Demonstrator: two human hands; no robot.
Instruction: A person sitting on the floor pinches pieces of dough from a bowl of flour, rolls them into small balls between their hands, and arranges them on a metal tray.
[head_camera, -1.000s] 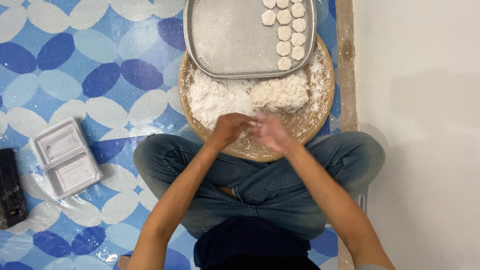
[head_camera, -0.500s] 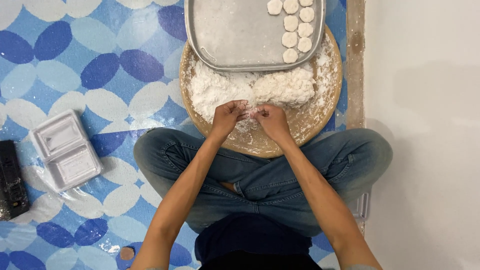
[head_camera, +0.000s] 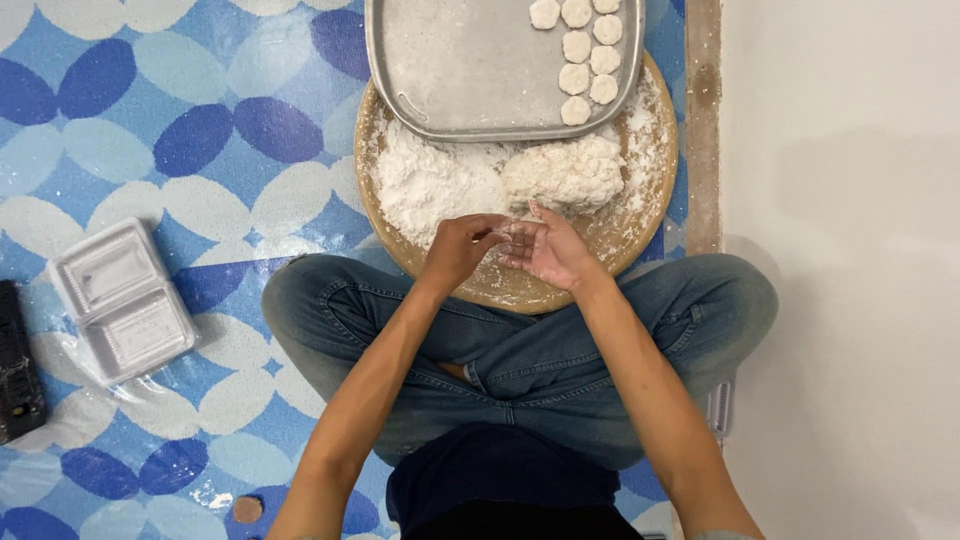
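Note:
My left hand (head_camera: 460, 245) and my right hand (head_camera: 548, 252) meet over the near part of a round wooden board (head_camera: 640, 215). The right palm is turned up and dusted white, and a small pale dough piece (head_camera: 517, 236) seems to lie on it. The left fingers curl in against that palm. Just beyond the hands, a heap of white flour (head_camera: 430, 185) and a big rough lump of dough (head_camera: 565, 172) sit on the board. A rectangular metal tray (head_camera: 460, 70) rests on the board's far side, with several flat round dough discs (head_camera: 578, 60) in its right part.
I sit cross-legged in blue jeans on a blue and white patterned mat (head_camera: 150, 130). A clear plastic clamshell box (head_camera: 122, 300) lies open at the left, with a black object (head_camera: 18, 365) at the left edge. A plain white floor (head_camera: 850, 250) lies to the right.
The hands, pressed together over the board before, have drawn slightly toward me. The right palm has opened upward, and the left fingers now touch it.

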